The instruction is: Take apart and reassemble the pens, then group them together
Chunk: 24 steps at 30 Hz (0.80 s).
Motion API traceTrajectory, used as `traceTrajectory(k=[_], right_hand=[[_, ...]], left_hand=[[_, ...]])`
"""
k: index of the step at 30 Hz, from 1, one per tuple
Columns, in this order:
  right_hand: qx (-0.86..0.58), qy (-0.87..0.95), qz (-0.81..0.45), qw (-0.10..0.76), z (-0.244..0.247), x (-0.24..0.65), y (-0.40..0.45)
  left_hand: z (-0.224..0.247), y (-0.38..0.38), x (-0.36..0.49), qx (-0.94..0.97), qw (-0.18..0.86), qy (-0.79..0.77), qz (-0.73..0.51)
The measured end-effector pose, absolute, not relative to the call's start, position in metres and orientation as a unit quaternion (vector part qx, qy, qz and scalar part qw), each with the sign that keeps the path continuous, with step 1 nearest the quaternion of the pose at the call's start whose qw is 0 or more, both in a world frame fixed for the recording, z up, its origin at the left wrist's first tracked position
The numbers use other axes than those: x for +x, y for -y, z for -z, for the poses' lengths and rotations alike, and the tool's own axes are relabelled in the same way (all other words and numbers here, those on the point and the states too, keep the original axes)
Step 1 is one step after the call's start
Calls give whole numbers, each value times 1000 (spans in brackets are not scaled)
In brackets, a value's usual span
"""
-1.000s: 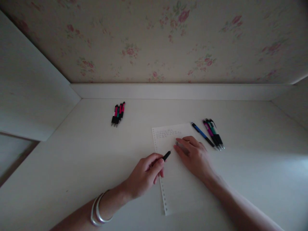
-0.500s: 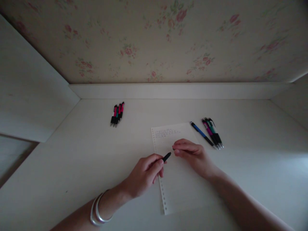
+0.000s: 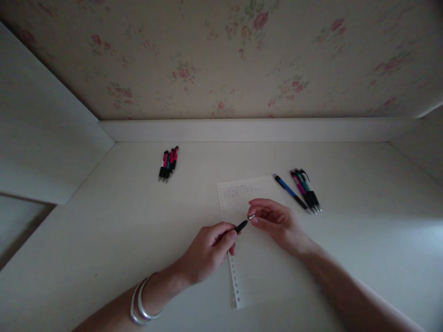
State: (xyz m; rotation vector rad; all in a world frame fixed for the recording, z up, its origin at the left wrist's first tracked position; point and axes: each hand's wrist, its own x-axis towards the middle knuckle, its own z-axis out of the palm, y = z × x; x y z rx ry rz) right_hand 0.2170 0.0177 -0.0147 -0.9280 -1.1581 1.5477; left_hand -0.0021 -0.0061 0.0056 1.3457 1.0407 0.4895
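Floral wallpaper (image 3: 145,60) rises behind a white desk (image 3: 114,230), with a plain white panel (image 3: 41,115) standing at the far left. Beyond the left hand (image 3: 207,251) and off to its left, a bundle of pink and green pens (image 3: 168,165) lies side by side, black grips and silver points toward the person. Two silver bangles (image 3: 141,302) circle the wrist just behind the left hand. This hand is closed around a black pen (image 3: 241,226), whose bare end sticks out past the thumb toward the right. Just off that end is a silver tip (image 3: 251,216), pinched between the thumb and fingertips of the right hand (image 3: 277,226) — whether the two parts touch is too small to tell. Under both hands lies a sheet of paper (image 3: 256,272), punched down its left edge, with handwriting near the top, beyond the fingers. Past the right hand, a blue pen (image 3: 290,191) slants beside the sheet; farther right, purple, green and white pens (image 3: 306,189) lie close together, points toward the person.
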Motion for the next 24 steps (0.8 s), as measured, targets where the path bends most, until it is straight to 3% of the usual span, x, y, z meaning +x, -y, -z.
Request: traceTrajectory(k=[11,24], right_hand=[[-432,546,-582,420,2,217,-16],[-441,537,-610,380,3,216,-18]], left_hand=[[-11,6,-1,600,624,-457,-206],[-10,5,-3,594,648,-433,-202]])
